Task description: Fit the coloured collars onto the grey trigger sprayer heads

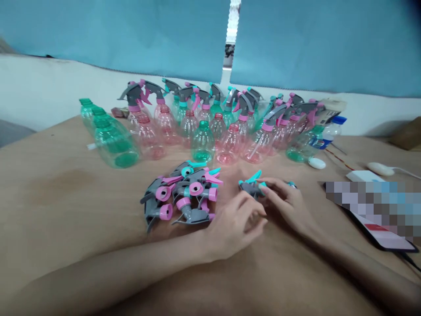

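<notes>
My right hand pinches a grey trigger spray head with a teal trigger and teal tip, low over the table. Close beside it, my left hand has loosely curled fingers with a gap between them, and I see nothing in it. It partly covers the near side of that spray head. A pile of grey spray heads with pink and teal parts lies left of my hands. Another teal piece peeks out behind my right hand, mostly hidden.
Beyond my hands stand pink and green clear bottles, several topped with spray heads. Green bottles are grouped at the left. On the right are a blue-capped bottle, a white oval object, a phone and cables.
</notes>
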`<action>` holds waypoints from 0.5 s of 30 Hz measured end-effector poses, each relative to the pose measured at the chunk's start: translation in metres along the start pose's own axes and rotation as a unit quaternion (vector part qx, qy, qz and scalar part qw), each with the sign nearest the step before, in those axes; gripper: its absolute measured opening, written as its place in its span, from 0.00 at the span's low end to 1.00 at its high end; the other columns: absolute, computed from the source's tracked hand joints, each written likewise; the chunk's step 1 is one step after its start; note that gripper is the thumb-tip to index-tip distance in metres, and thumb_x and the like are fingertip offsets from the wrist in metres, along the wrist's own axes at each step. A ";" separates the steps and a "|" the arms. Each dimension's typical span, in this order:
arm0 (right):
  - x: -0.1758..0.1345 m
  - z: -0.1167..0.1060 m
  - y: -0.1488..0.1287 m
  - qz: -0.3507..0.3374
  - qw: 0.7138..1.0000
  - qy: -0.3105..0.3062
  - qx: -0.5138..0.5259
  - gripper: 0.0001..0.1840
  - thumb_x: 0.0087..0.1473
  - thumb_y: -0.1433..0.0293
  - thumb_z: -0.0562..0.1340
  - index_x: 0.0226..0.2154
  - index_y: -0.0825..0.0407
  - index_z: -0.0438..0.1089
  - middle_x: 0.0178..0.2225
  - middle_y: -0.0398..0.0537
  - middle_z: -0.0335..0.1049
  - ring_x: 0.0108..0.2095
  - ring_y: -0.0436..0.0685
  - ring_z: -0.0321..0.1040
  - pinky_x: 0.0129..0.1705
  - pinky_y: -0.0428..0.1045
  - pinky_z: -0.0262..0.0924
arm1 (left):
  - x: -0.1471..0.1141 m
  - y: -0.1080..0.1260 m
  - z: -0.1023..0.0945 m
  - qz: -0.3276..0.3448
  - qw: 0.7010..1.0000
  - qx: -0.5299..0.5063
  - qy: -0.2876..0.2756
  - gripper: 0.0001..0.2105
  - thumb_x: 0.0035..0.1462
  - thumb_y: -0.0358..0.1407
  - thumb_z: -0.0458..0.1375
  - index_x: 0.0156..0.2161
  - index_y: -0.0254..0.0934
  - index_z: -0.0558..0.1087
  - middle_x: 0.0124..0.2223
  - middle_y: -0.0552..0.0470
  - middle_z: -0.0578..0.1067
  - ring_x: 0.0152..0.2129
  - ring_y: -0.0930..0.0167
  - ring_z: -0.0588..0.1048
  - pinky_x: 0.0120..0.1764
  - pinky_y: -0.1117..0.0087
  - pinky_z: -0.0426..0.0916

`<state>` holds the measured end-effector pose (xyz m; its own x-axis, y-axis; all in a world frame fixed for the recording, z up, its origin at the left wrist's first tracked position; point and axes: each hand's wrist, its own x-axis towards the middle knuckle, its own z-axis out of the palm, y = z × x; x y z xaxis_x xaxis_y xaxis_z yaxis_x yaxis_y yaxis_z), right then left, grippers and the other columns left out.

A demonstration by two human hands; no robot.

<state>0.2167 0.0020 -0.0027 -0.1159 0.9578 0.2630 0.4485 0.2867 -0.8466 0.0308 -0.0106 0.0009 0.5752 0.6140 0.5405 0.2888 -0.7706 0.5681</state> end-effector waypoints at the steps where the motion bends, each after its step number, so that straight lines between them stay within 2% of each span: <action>1: 0.004 0.000 -0.005 -0.001 1.000 0.012 -0.011 0.15 0.58 0.59 0.57 0.41 0.51 0.68 0.37 0.47 0.72 0.32 0.53 0.69 0.34 0.49 0.66 | -0.001 0.001 0.001 0.036 0.999 0.016 -0.022 0.02 0.59 0.31 0.53 0.35 0.34 0.67 0.35 0.51 0.69 0.29 0.74 0.70 0.33 0.74 0.68; 3: 0.011 0.000 -0.021 -0.011 0.999 0.021 -0.030 0.14 0.57 0.59 0.58 0.40 0.51 0.69 0.35 0.46 0.73 0.31 0.53 0.70 0.34 0.50 0.66 | -0.004 0.002 0.003 0.101 0.991 0.053 -0.069 0.06 0.59 0.33 0.52 0.33 0.34 0.69 0.32 0.52 0.70 0.28 0.73 0.71 0.31 0.74 0.67; 5: 0.018 0.004 -0.045 -0.048 0.998 0.024 -0.035 0.14 0.56 0.59 0.59 0.40 0.50 0.69 0.36 0.46 0.73 0.32 0.53 0.71 0.33 0.48 0.66 | -0.007 0.003 0.006 0.138 0.982 0.087 -0.099 0.08 0.59 0.35 0.51 0.31 0.35 0.70 0.31 0.53 0.71 0.26 0.74 0.70 0.28 0.74 0.66; 7: 0.025 0.012 -0.071 -0.082 0.995 -0.001 -0.051 0.13 0.56 0.60 0.59 0.40 0.50 0.69 0.35 0.45 0.73 0.33 0.54 0.72 0.33 0.48 0.66 | -0.009 0.002 0.010 0.152 0.977 0.105 -0.106 0.10 0.60 0.35 0.50 0.30 0.35 0.70 0.31 0.53 0.72 0.25 0.74 0.70 0.26 0.73 0.65; 10: 0.036 0.033 -0.101 -0.190 0.978 -0.011 -0.090 0.11 0.57 0.63 0.59 0.42 0.50 0.68 0.37 0.45 0.73 0.34 0.52 0.71 0.37 0.47 0.66 | -0.010 -0.001 0.014 0.168 0.974 0.115 -0.098 0.10 0.59 0.35 0.51 0.30 0.34 0.70 0.32 0.52 0.73 0.27 0.73 0.72 0.27 0.73 0.66; 13: 0.045 0.063 -0.107 -0.254 0.952 -0.057 -0.159 0.13 0.58 0.63 0.58 0.44 0.52 0.67 0.42 0.48 0.72 0.43 0.56 0.69 0.44 0.51 0.64 | -0.011 -0.006 0.019 0.188 0.970 0.129 -0.091 0.10 0.59 0.35 0.51 0.32 0.34 0.72 0.31 0.50 0.74 0.29 0.70 0.72 0.31 0.71 0.66; 15: 0.049 0.079 -0.101 -0.269 0.937 -0.084 -0.207 0.12 0.58 0.63 0.59 0.42 0.54 0.68 0.42 0.50 0.71 0.43 0.58 0.68 0.44 0.53 0.64 | -0.011 -0.008 0.021 0.188 0.967 0.143 -0.096 0.11 0.60 0.37 0.51 0.32 0.33 0.72 0.30 0.50 0.74 0.28 0.69 0.72 0.31 0.70 0.66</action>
<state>0.0959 0.0212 0.0589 -0.5458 0.6763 0.4946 0.5861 0.7300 -0.3515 0.0378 -0.0149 -0.0227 0.8041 0.2590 0.5351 0.2151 -0.9659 0.1443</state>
